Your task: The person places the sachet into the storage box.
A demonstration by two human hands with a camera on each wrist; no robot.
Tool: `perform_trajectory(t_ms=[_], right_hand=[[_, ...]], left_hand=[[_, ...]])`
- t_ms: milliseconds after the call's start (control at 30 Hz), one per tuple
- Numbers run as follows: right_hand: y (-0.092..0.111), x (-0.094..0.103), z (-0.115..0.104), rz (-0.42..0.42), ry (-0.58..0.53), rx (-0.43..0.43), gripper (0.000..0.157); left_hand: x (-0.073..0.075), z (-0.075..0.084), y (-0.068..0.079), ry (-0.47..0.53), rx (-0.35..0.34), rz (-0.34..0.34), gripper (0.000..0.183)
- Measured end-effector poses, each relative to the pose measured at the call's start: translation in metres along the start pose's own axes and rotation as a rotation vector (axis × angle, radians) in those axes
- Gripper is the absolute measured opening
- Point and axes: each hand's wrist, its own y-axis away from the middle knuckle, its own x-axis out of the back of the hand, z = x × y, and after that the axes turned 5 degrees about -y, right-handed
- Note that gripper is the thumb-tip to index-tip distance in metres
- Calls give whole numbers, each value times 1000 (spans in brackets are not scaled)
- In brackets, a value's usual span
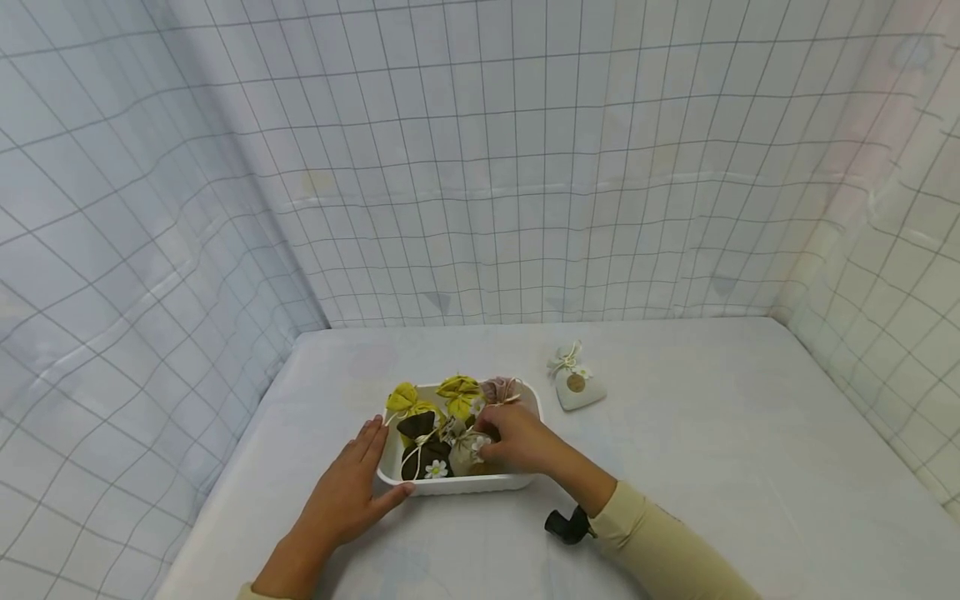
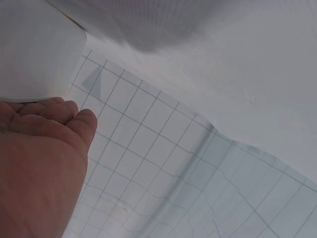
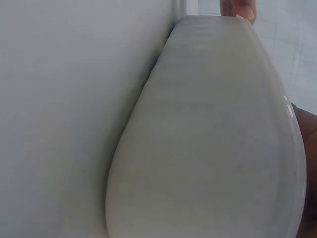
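A white plastic tray [image 1: 480,483] holds several small drawstring pouches. My left hand [image 1: 350,490] rests against the tray's left end, fingers straight along the rim and thumb at the near corner. Inside the tray, my right hand [image 1: 517,437] pinches a beige pouch [image 1: 465,454] with a white flower on it. To its left lies a dark brown pouch [image 1: 426,458], also with a flower. Behind them are a yellow pouch [image 1: 405,400], another yellow pouch [image 1: 459,394] and a pink pouch [image 1: 498,388]. The right wrist view shows mostly the tray's outer wall [image 3: 208,129].
A pale grey-white pouch [image 1: 580,388] with a round tan label lies on the white table [image 1: 697,433], behind and right of the tray. The black wrist camera [image 1: 567,527] sits by the right forearm. Grid-patterned cloth [image 1: 525,167] encloses the back and sides.
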Motion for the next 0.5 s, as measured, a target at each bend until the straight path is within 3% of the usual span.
perform_trajectory(t_ms=[500], right_hand=[[0, 0, 0, -72, 61, -50, 22]], left_hand=[[-3, -1, 0, 11, -4, 5, 97]])
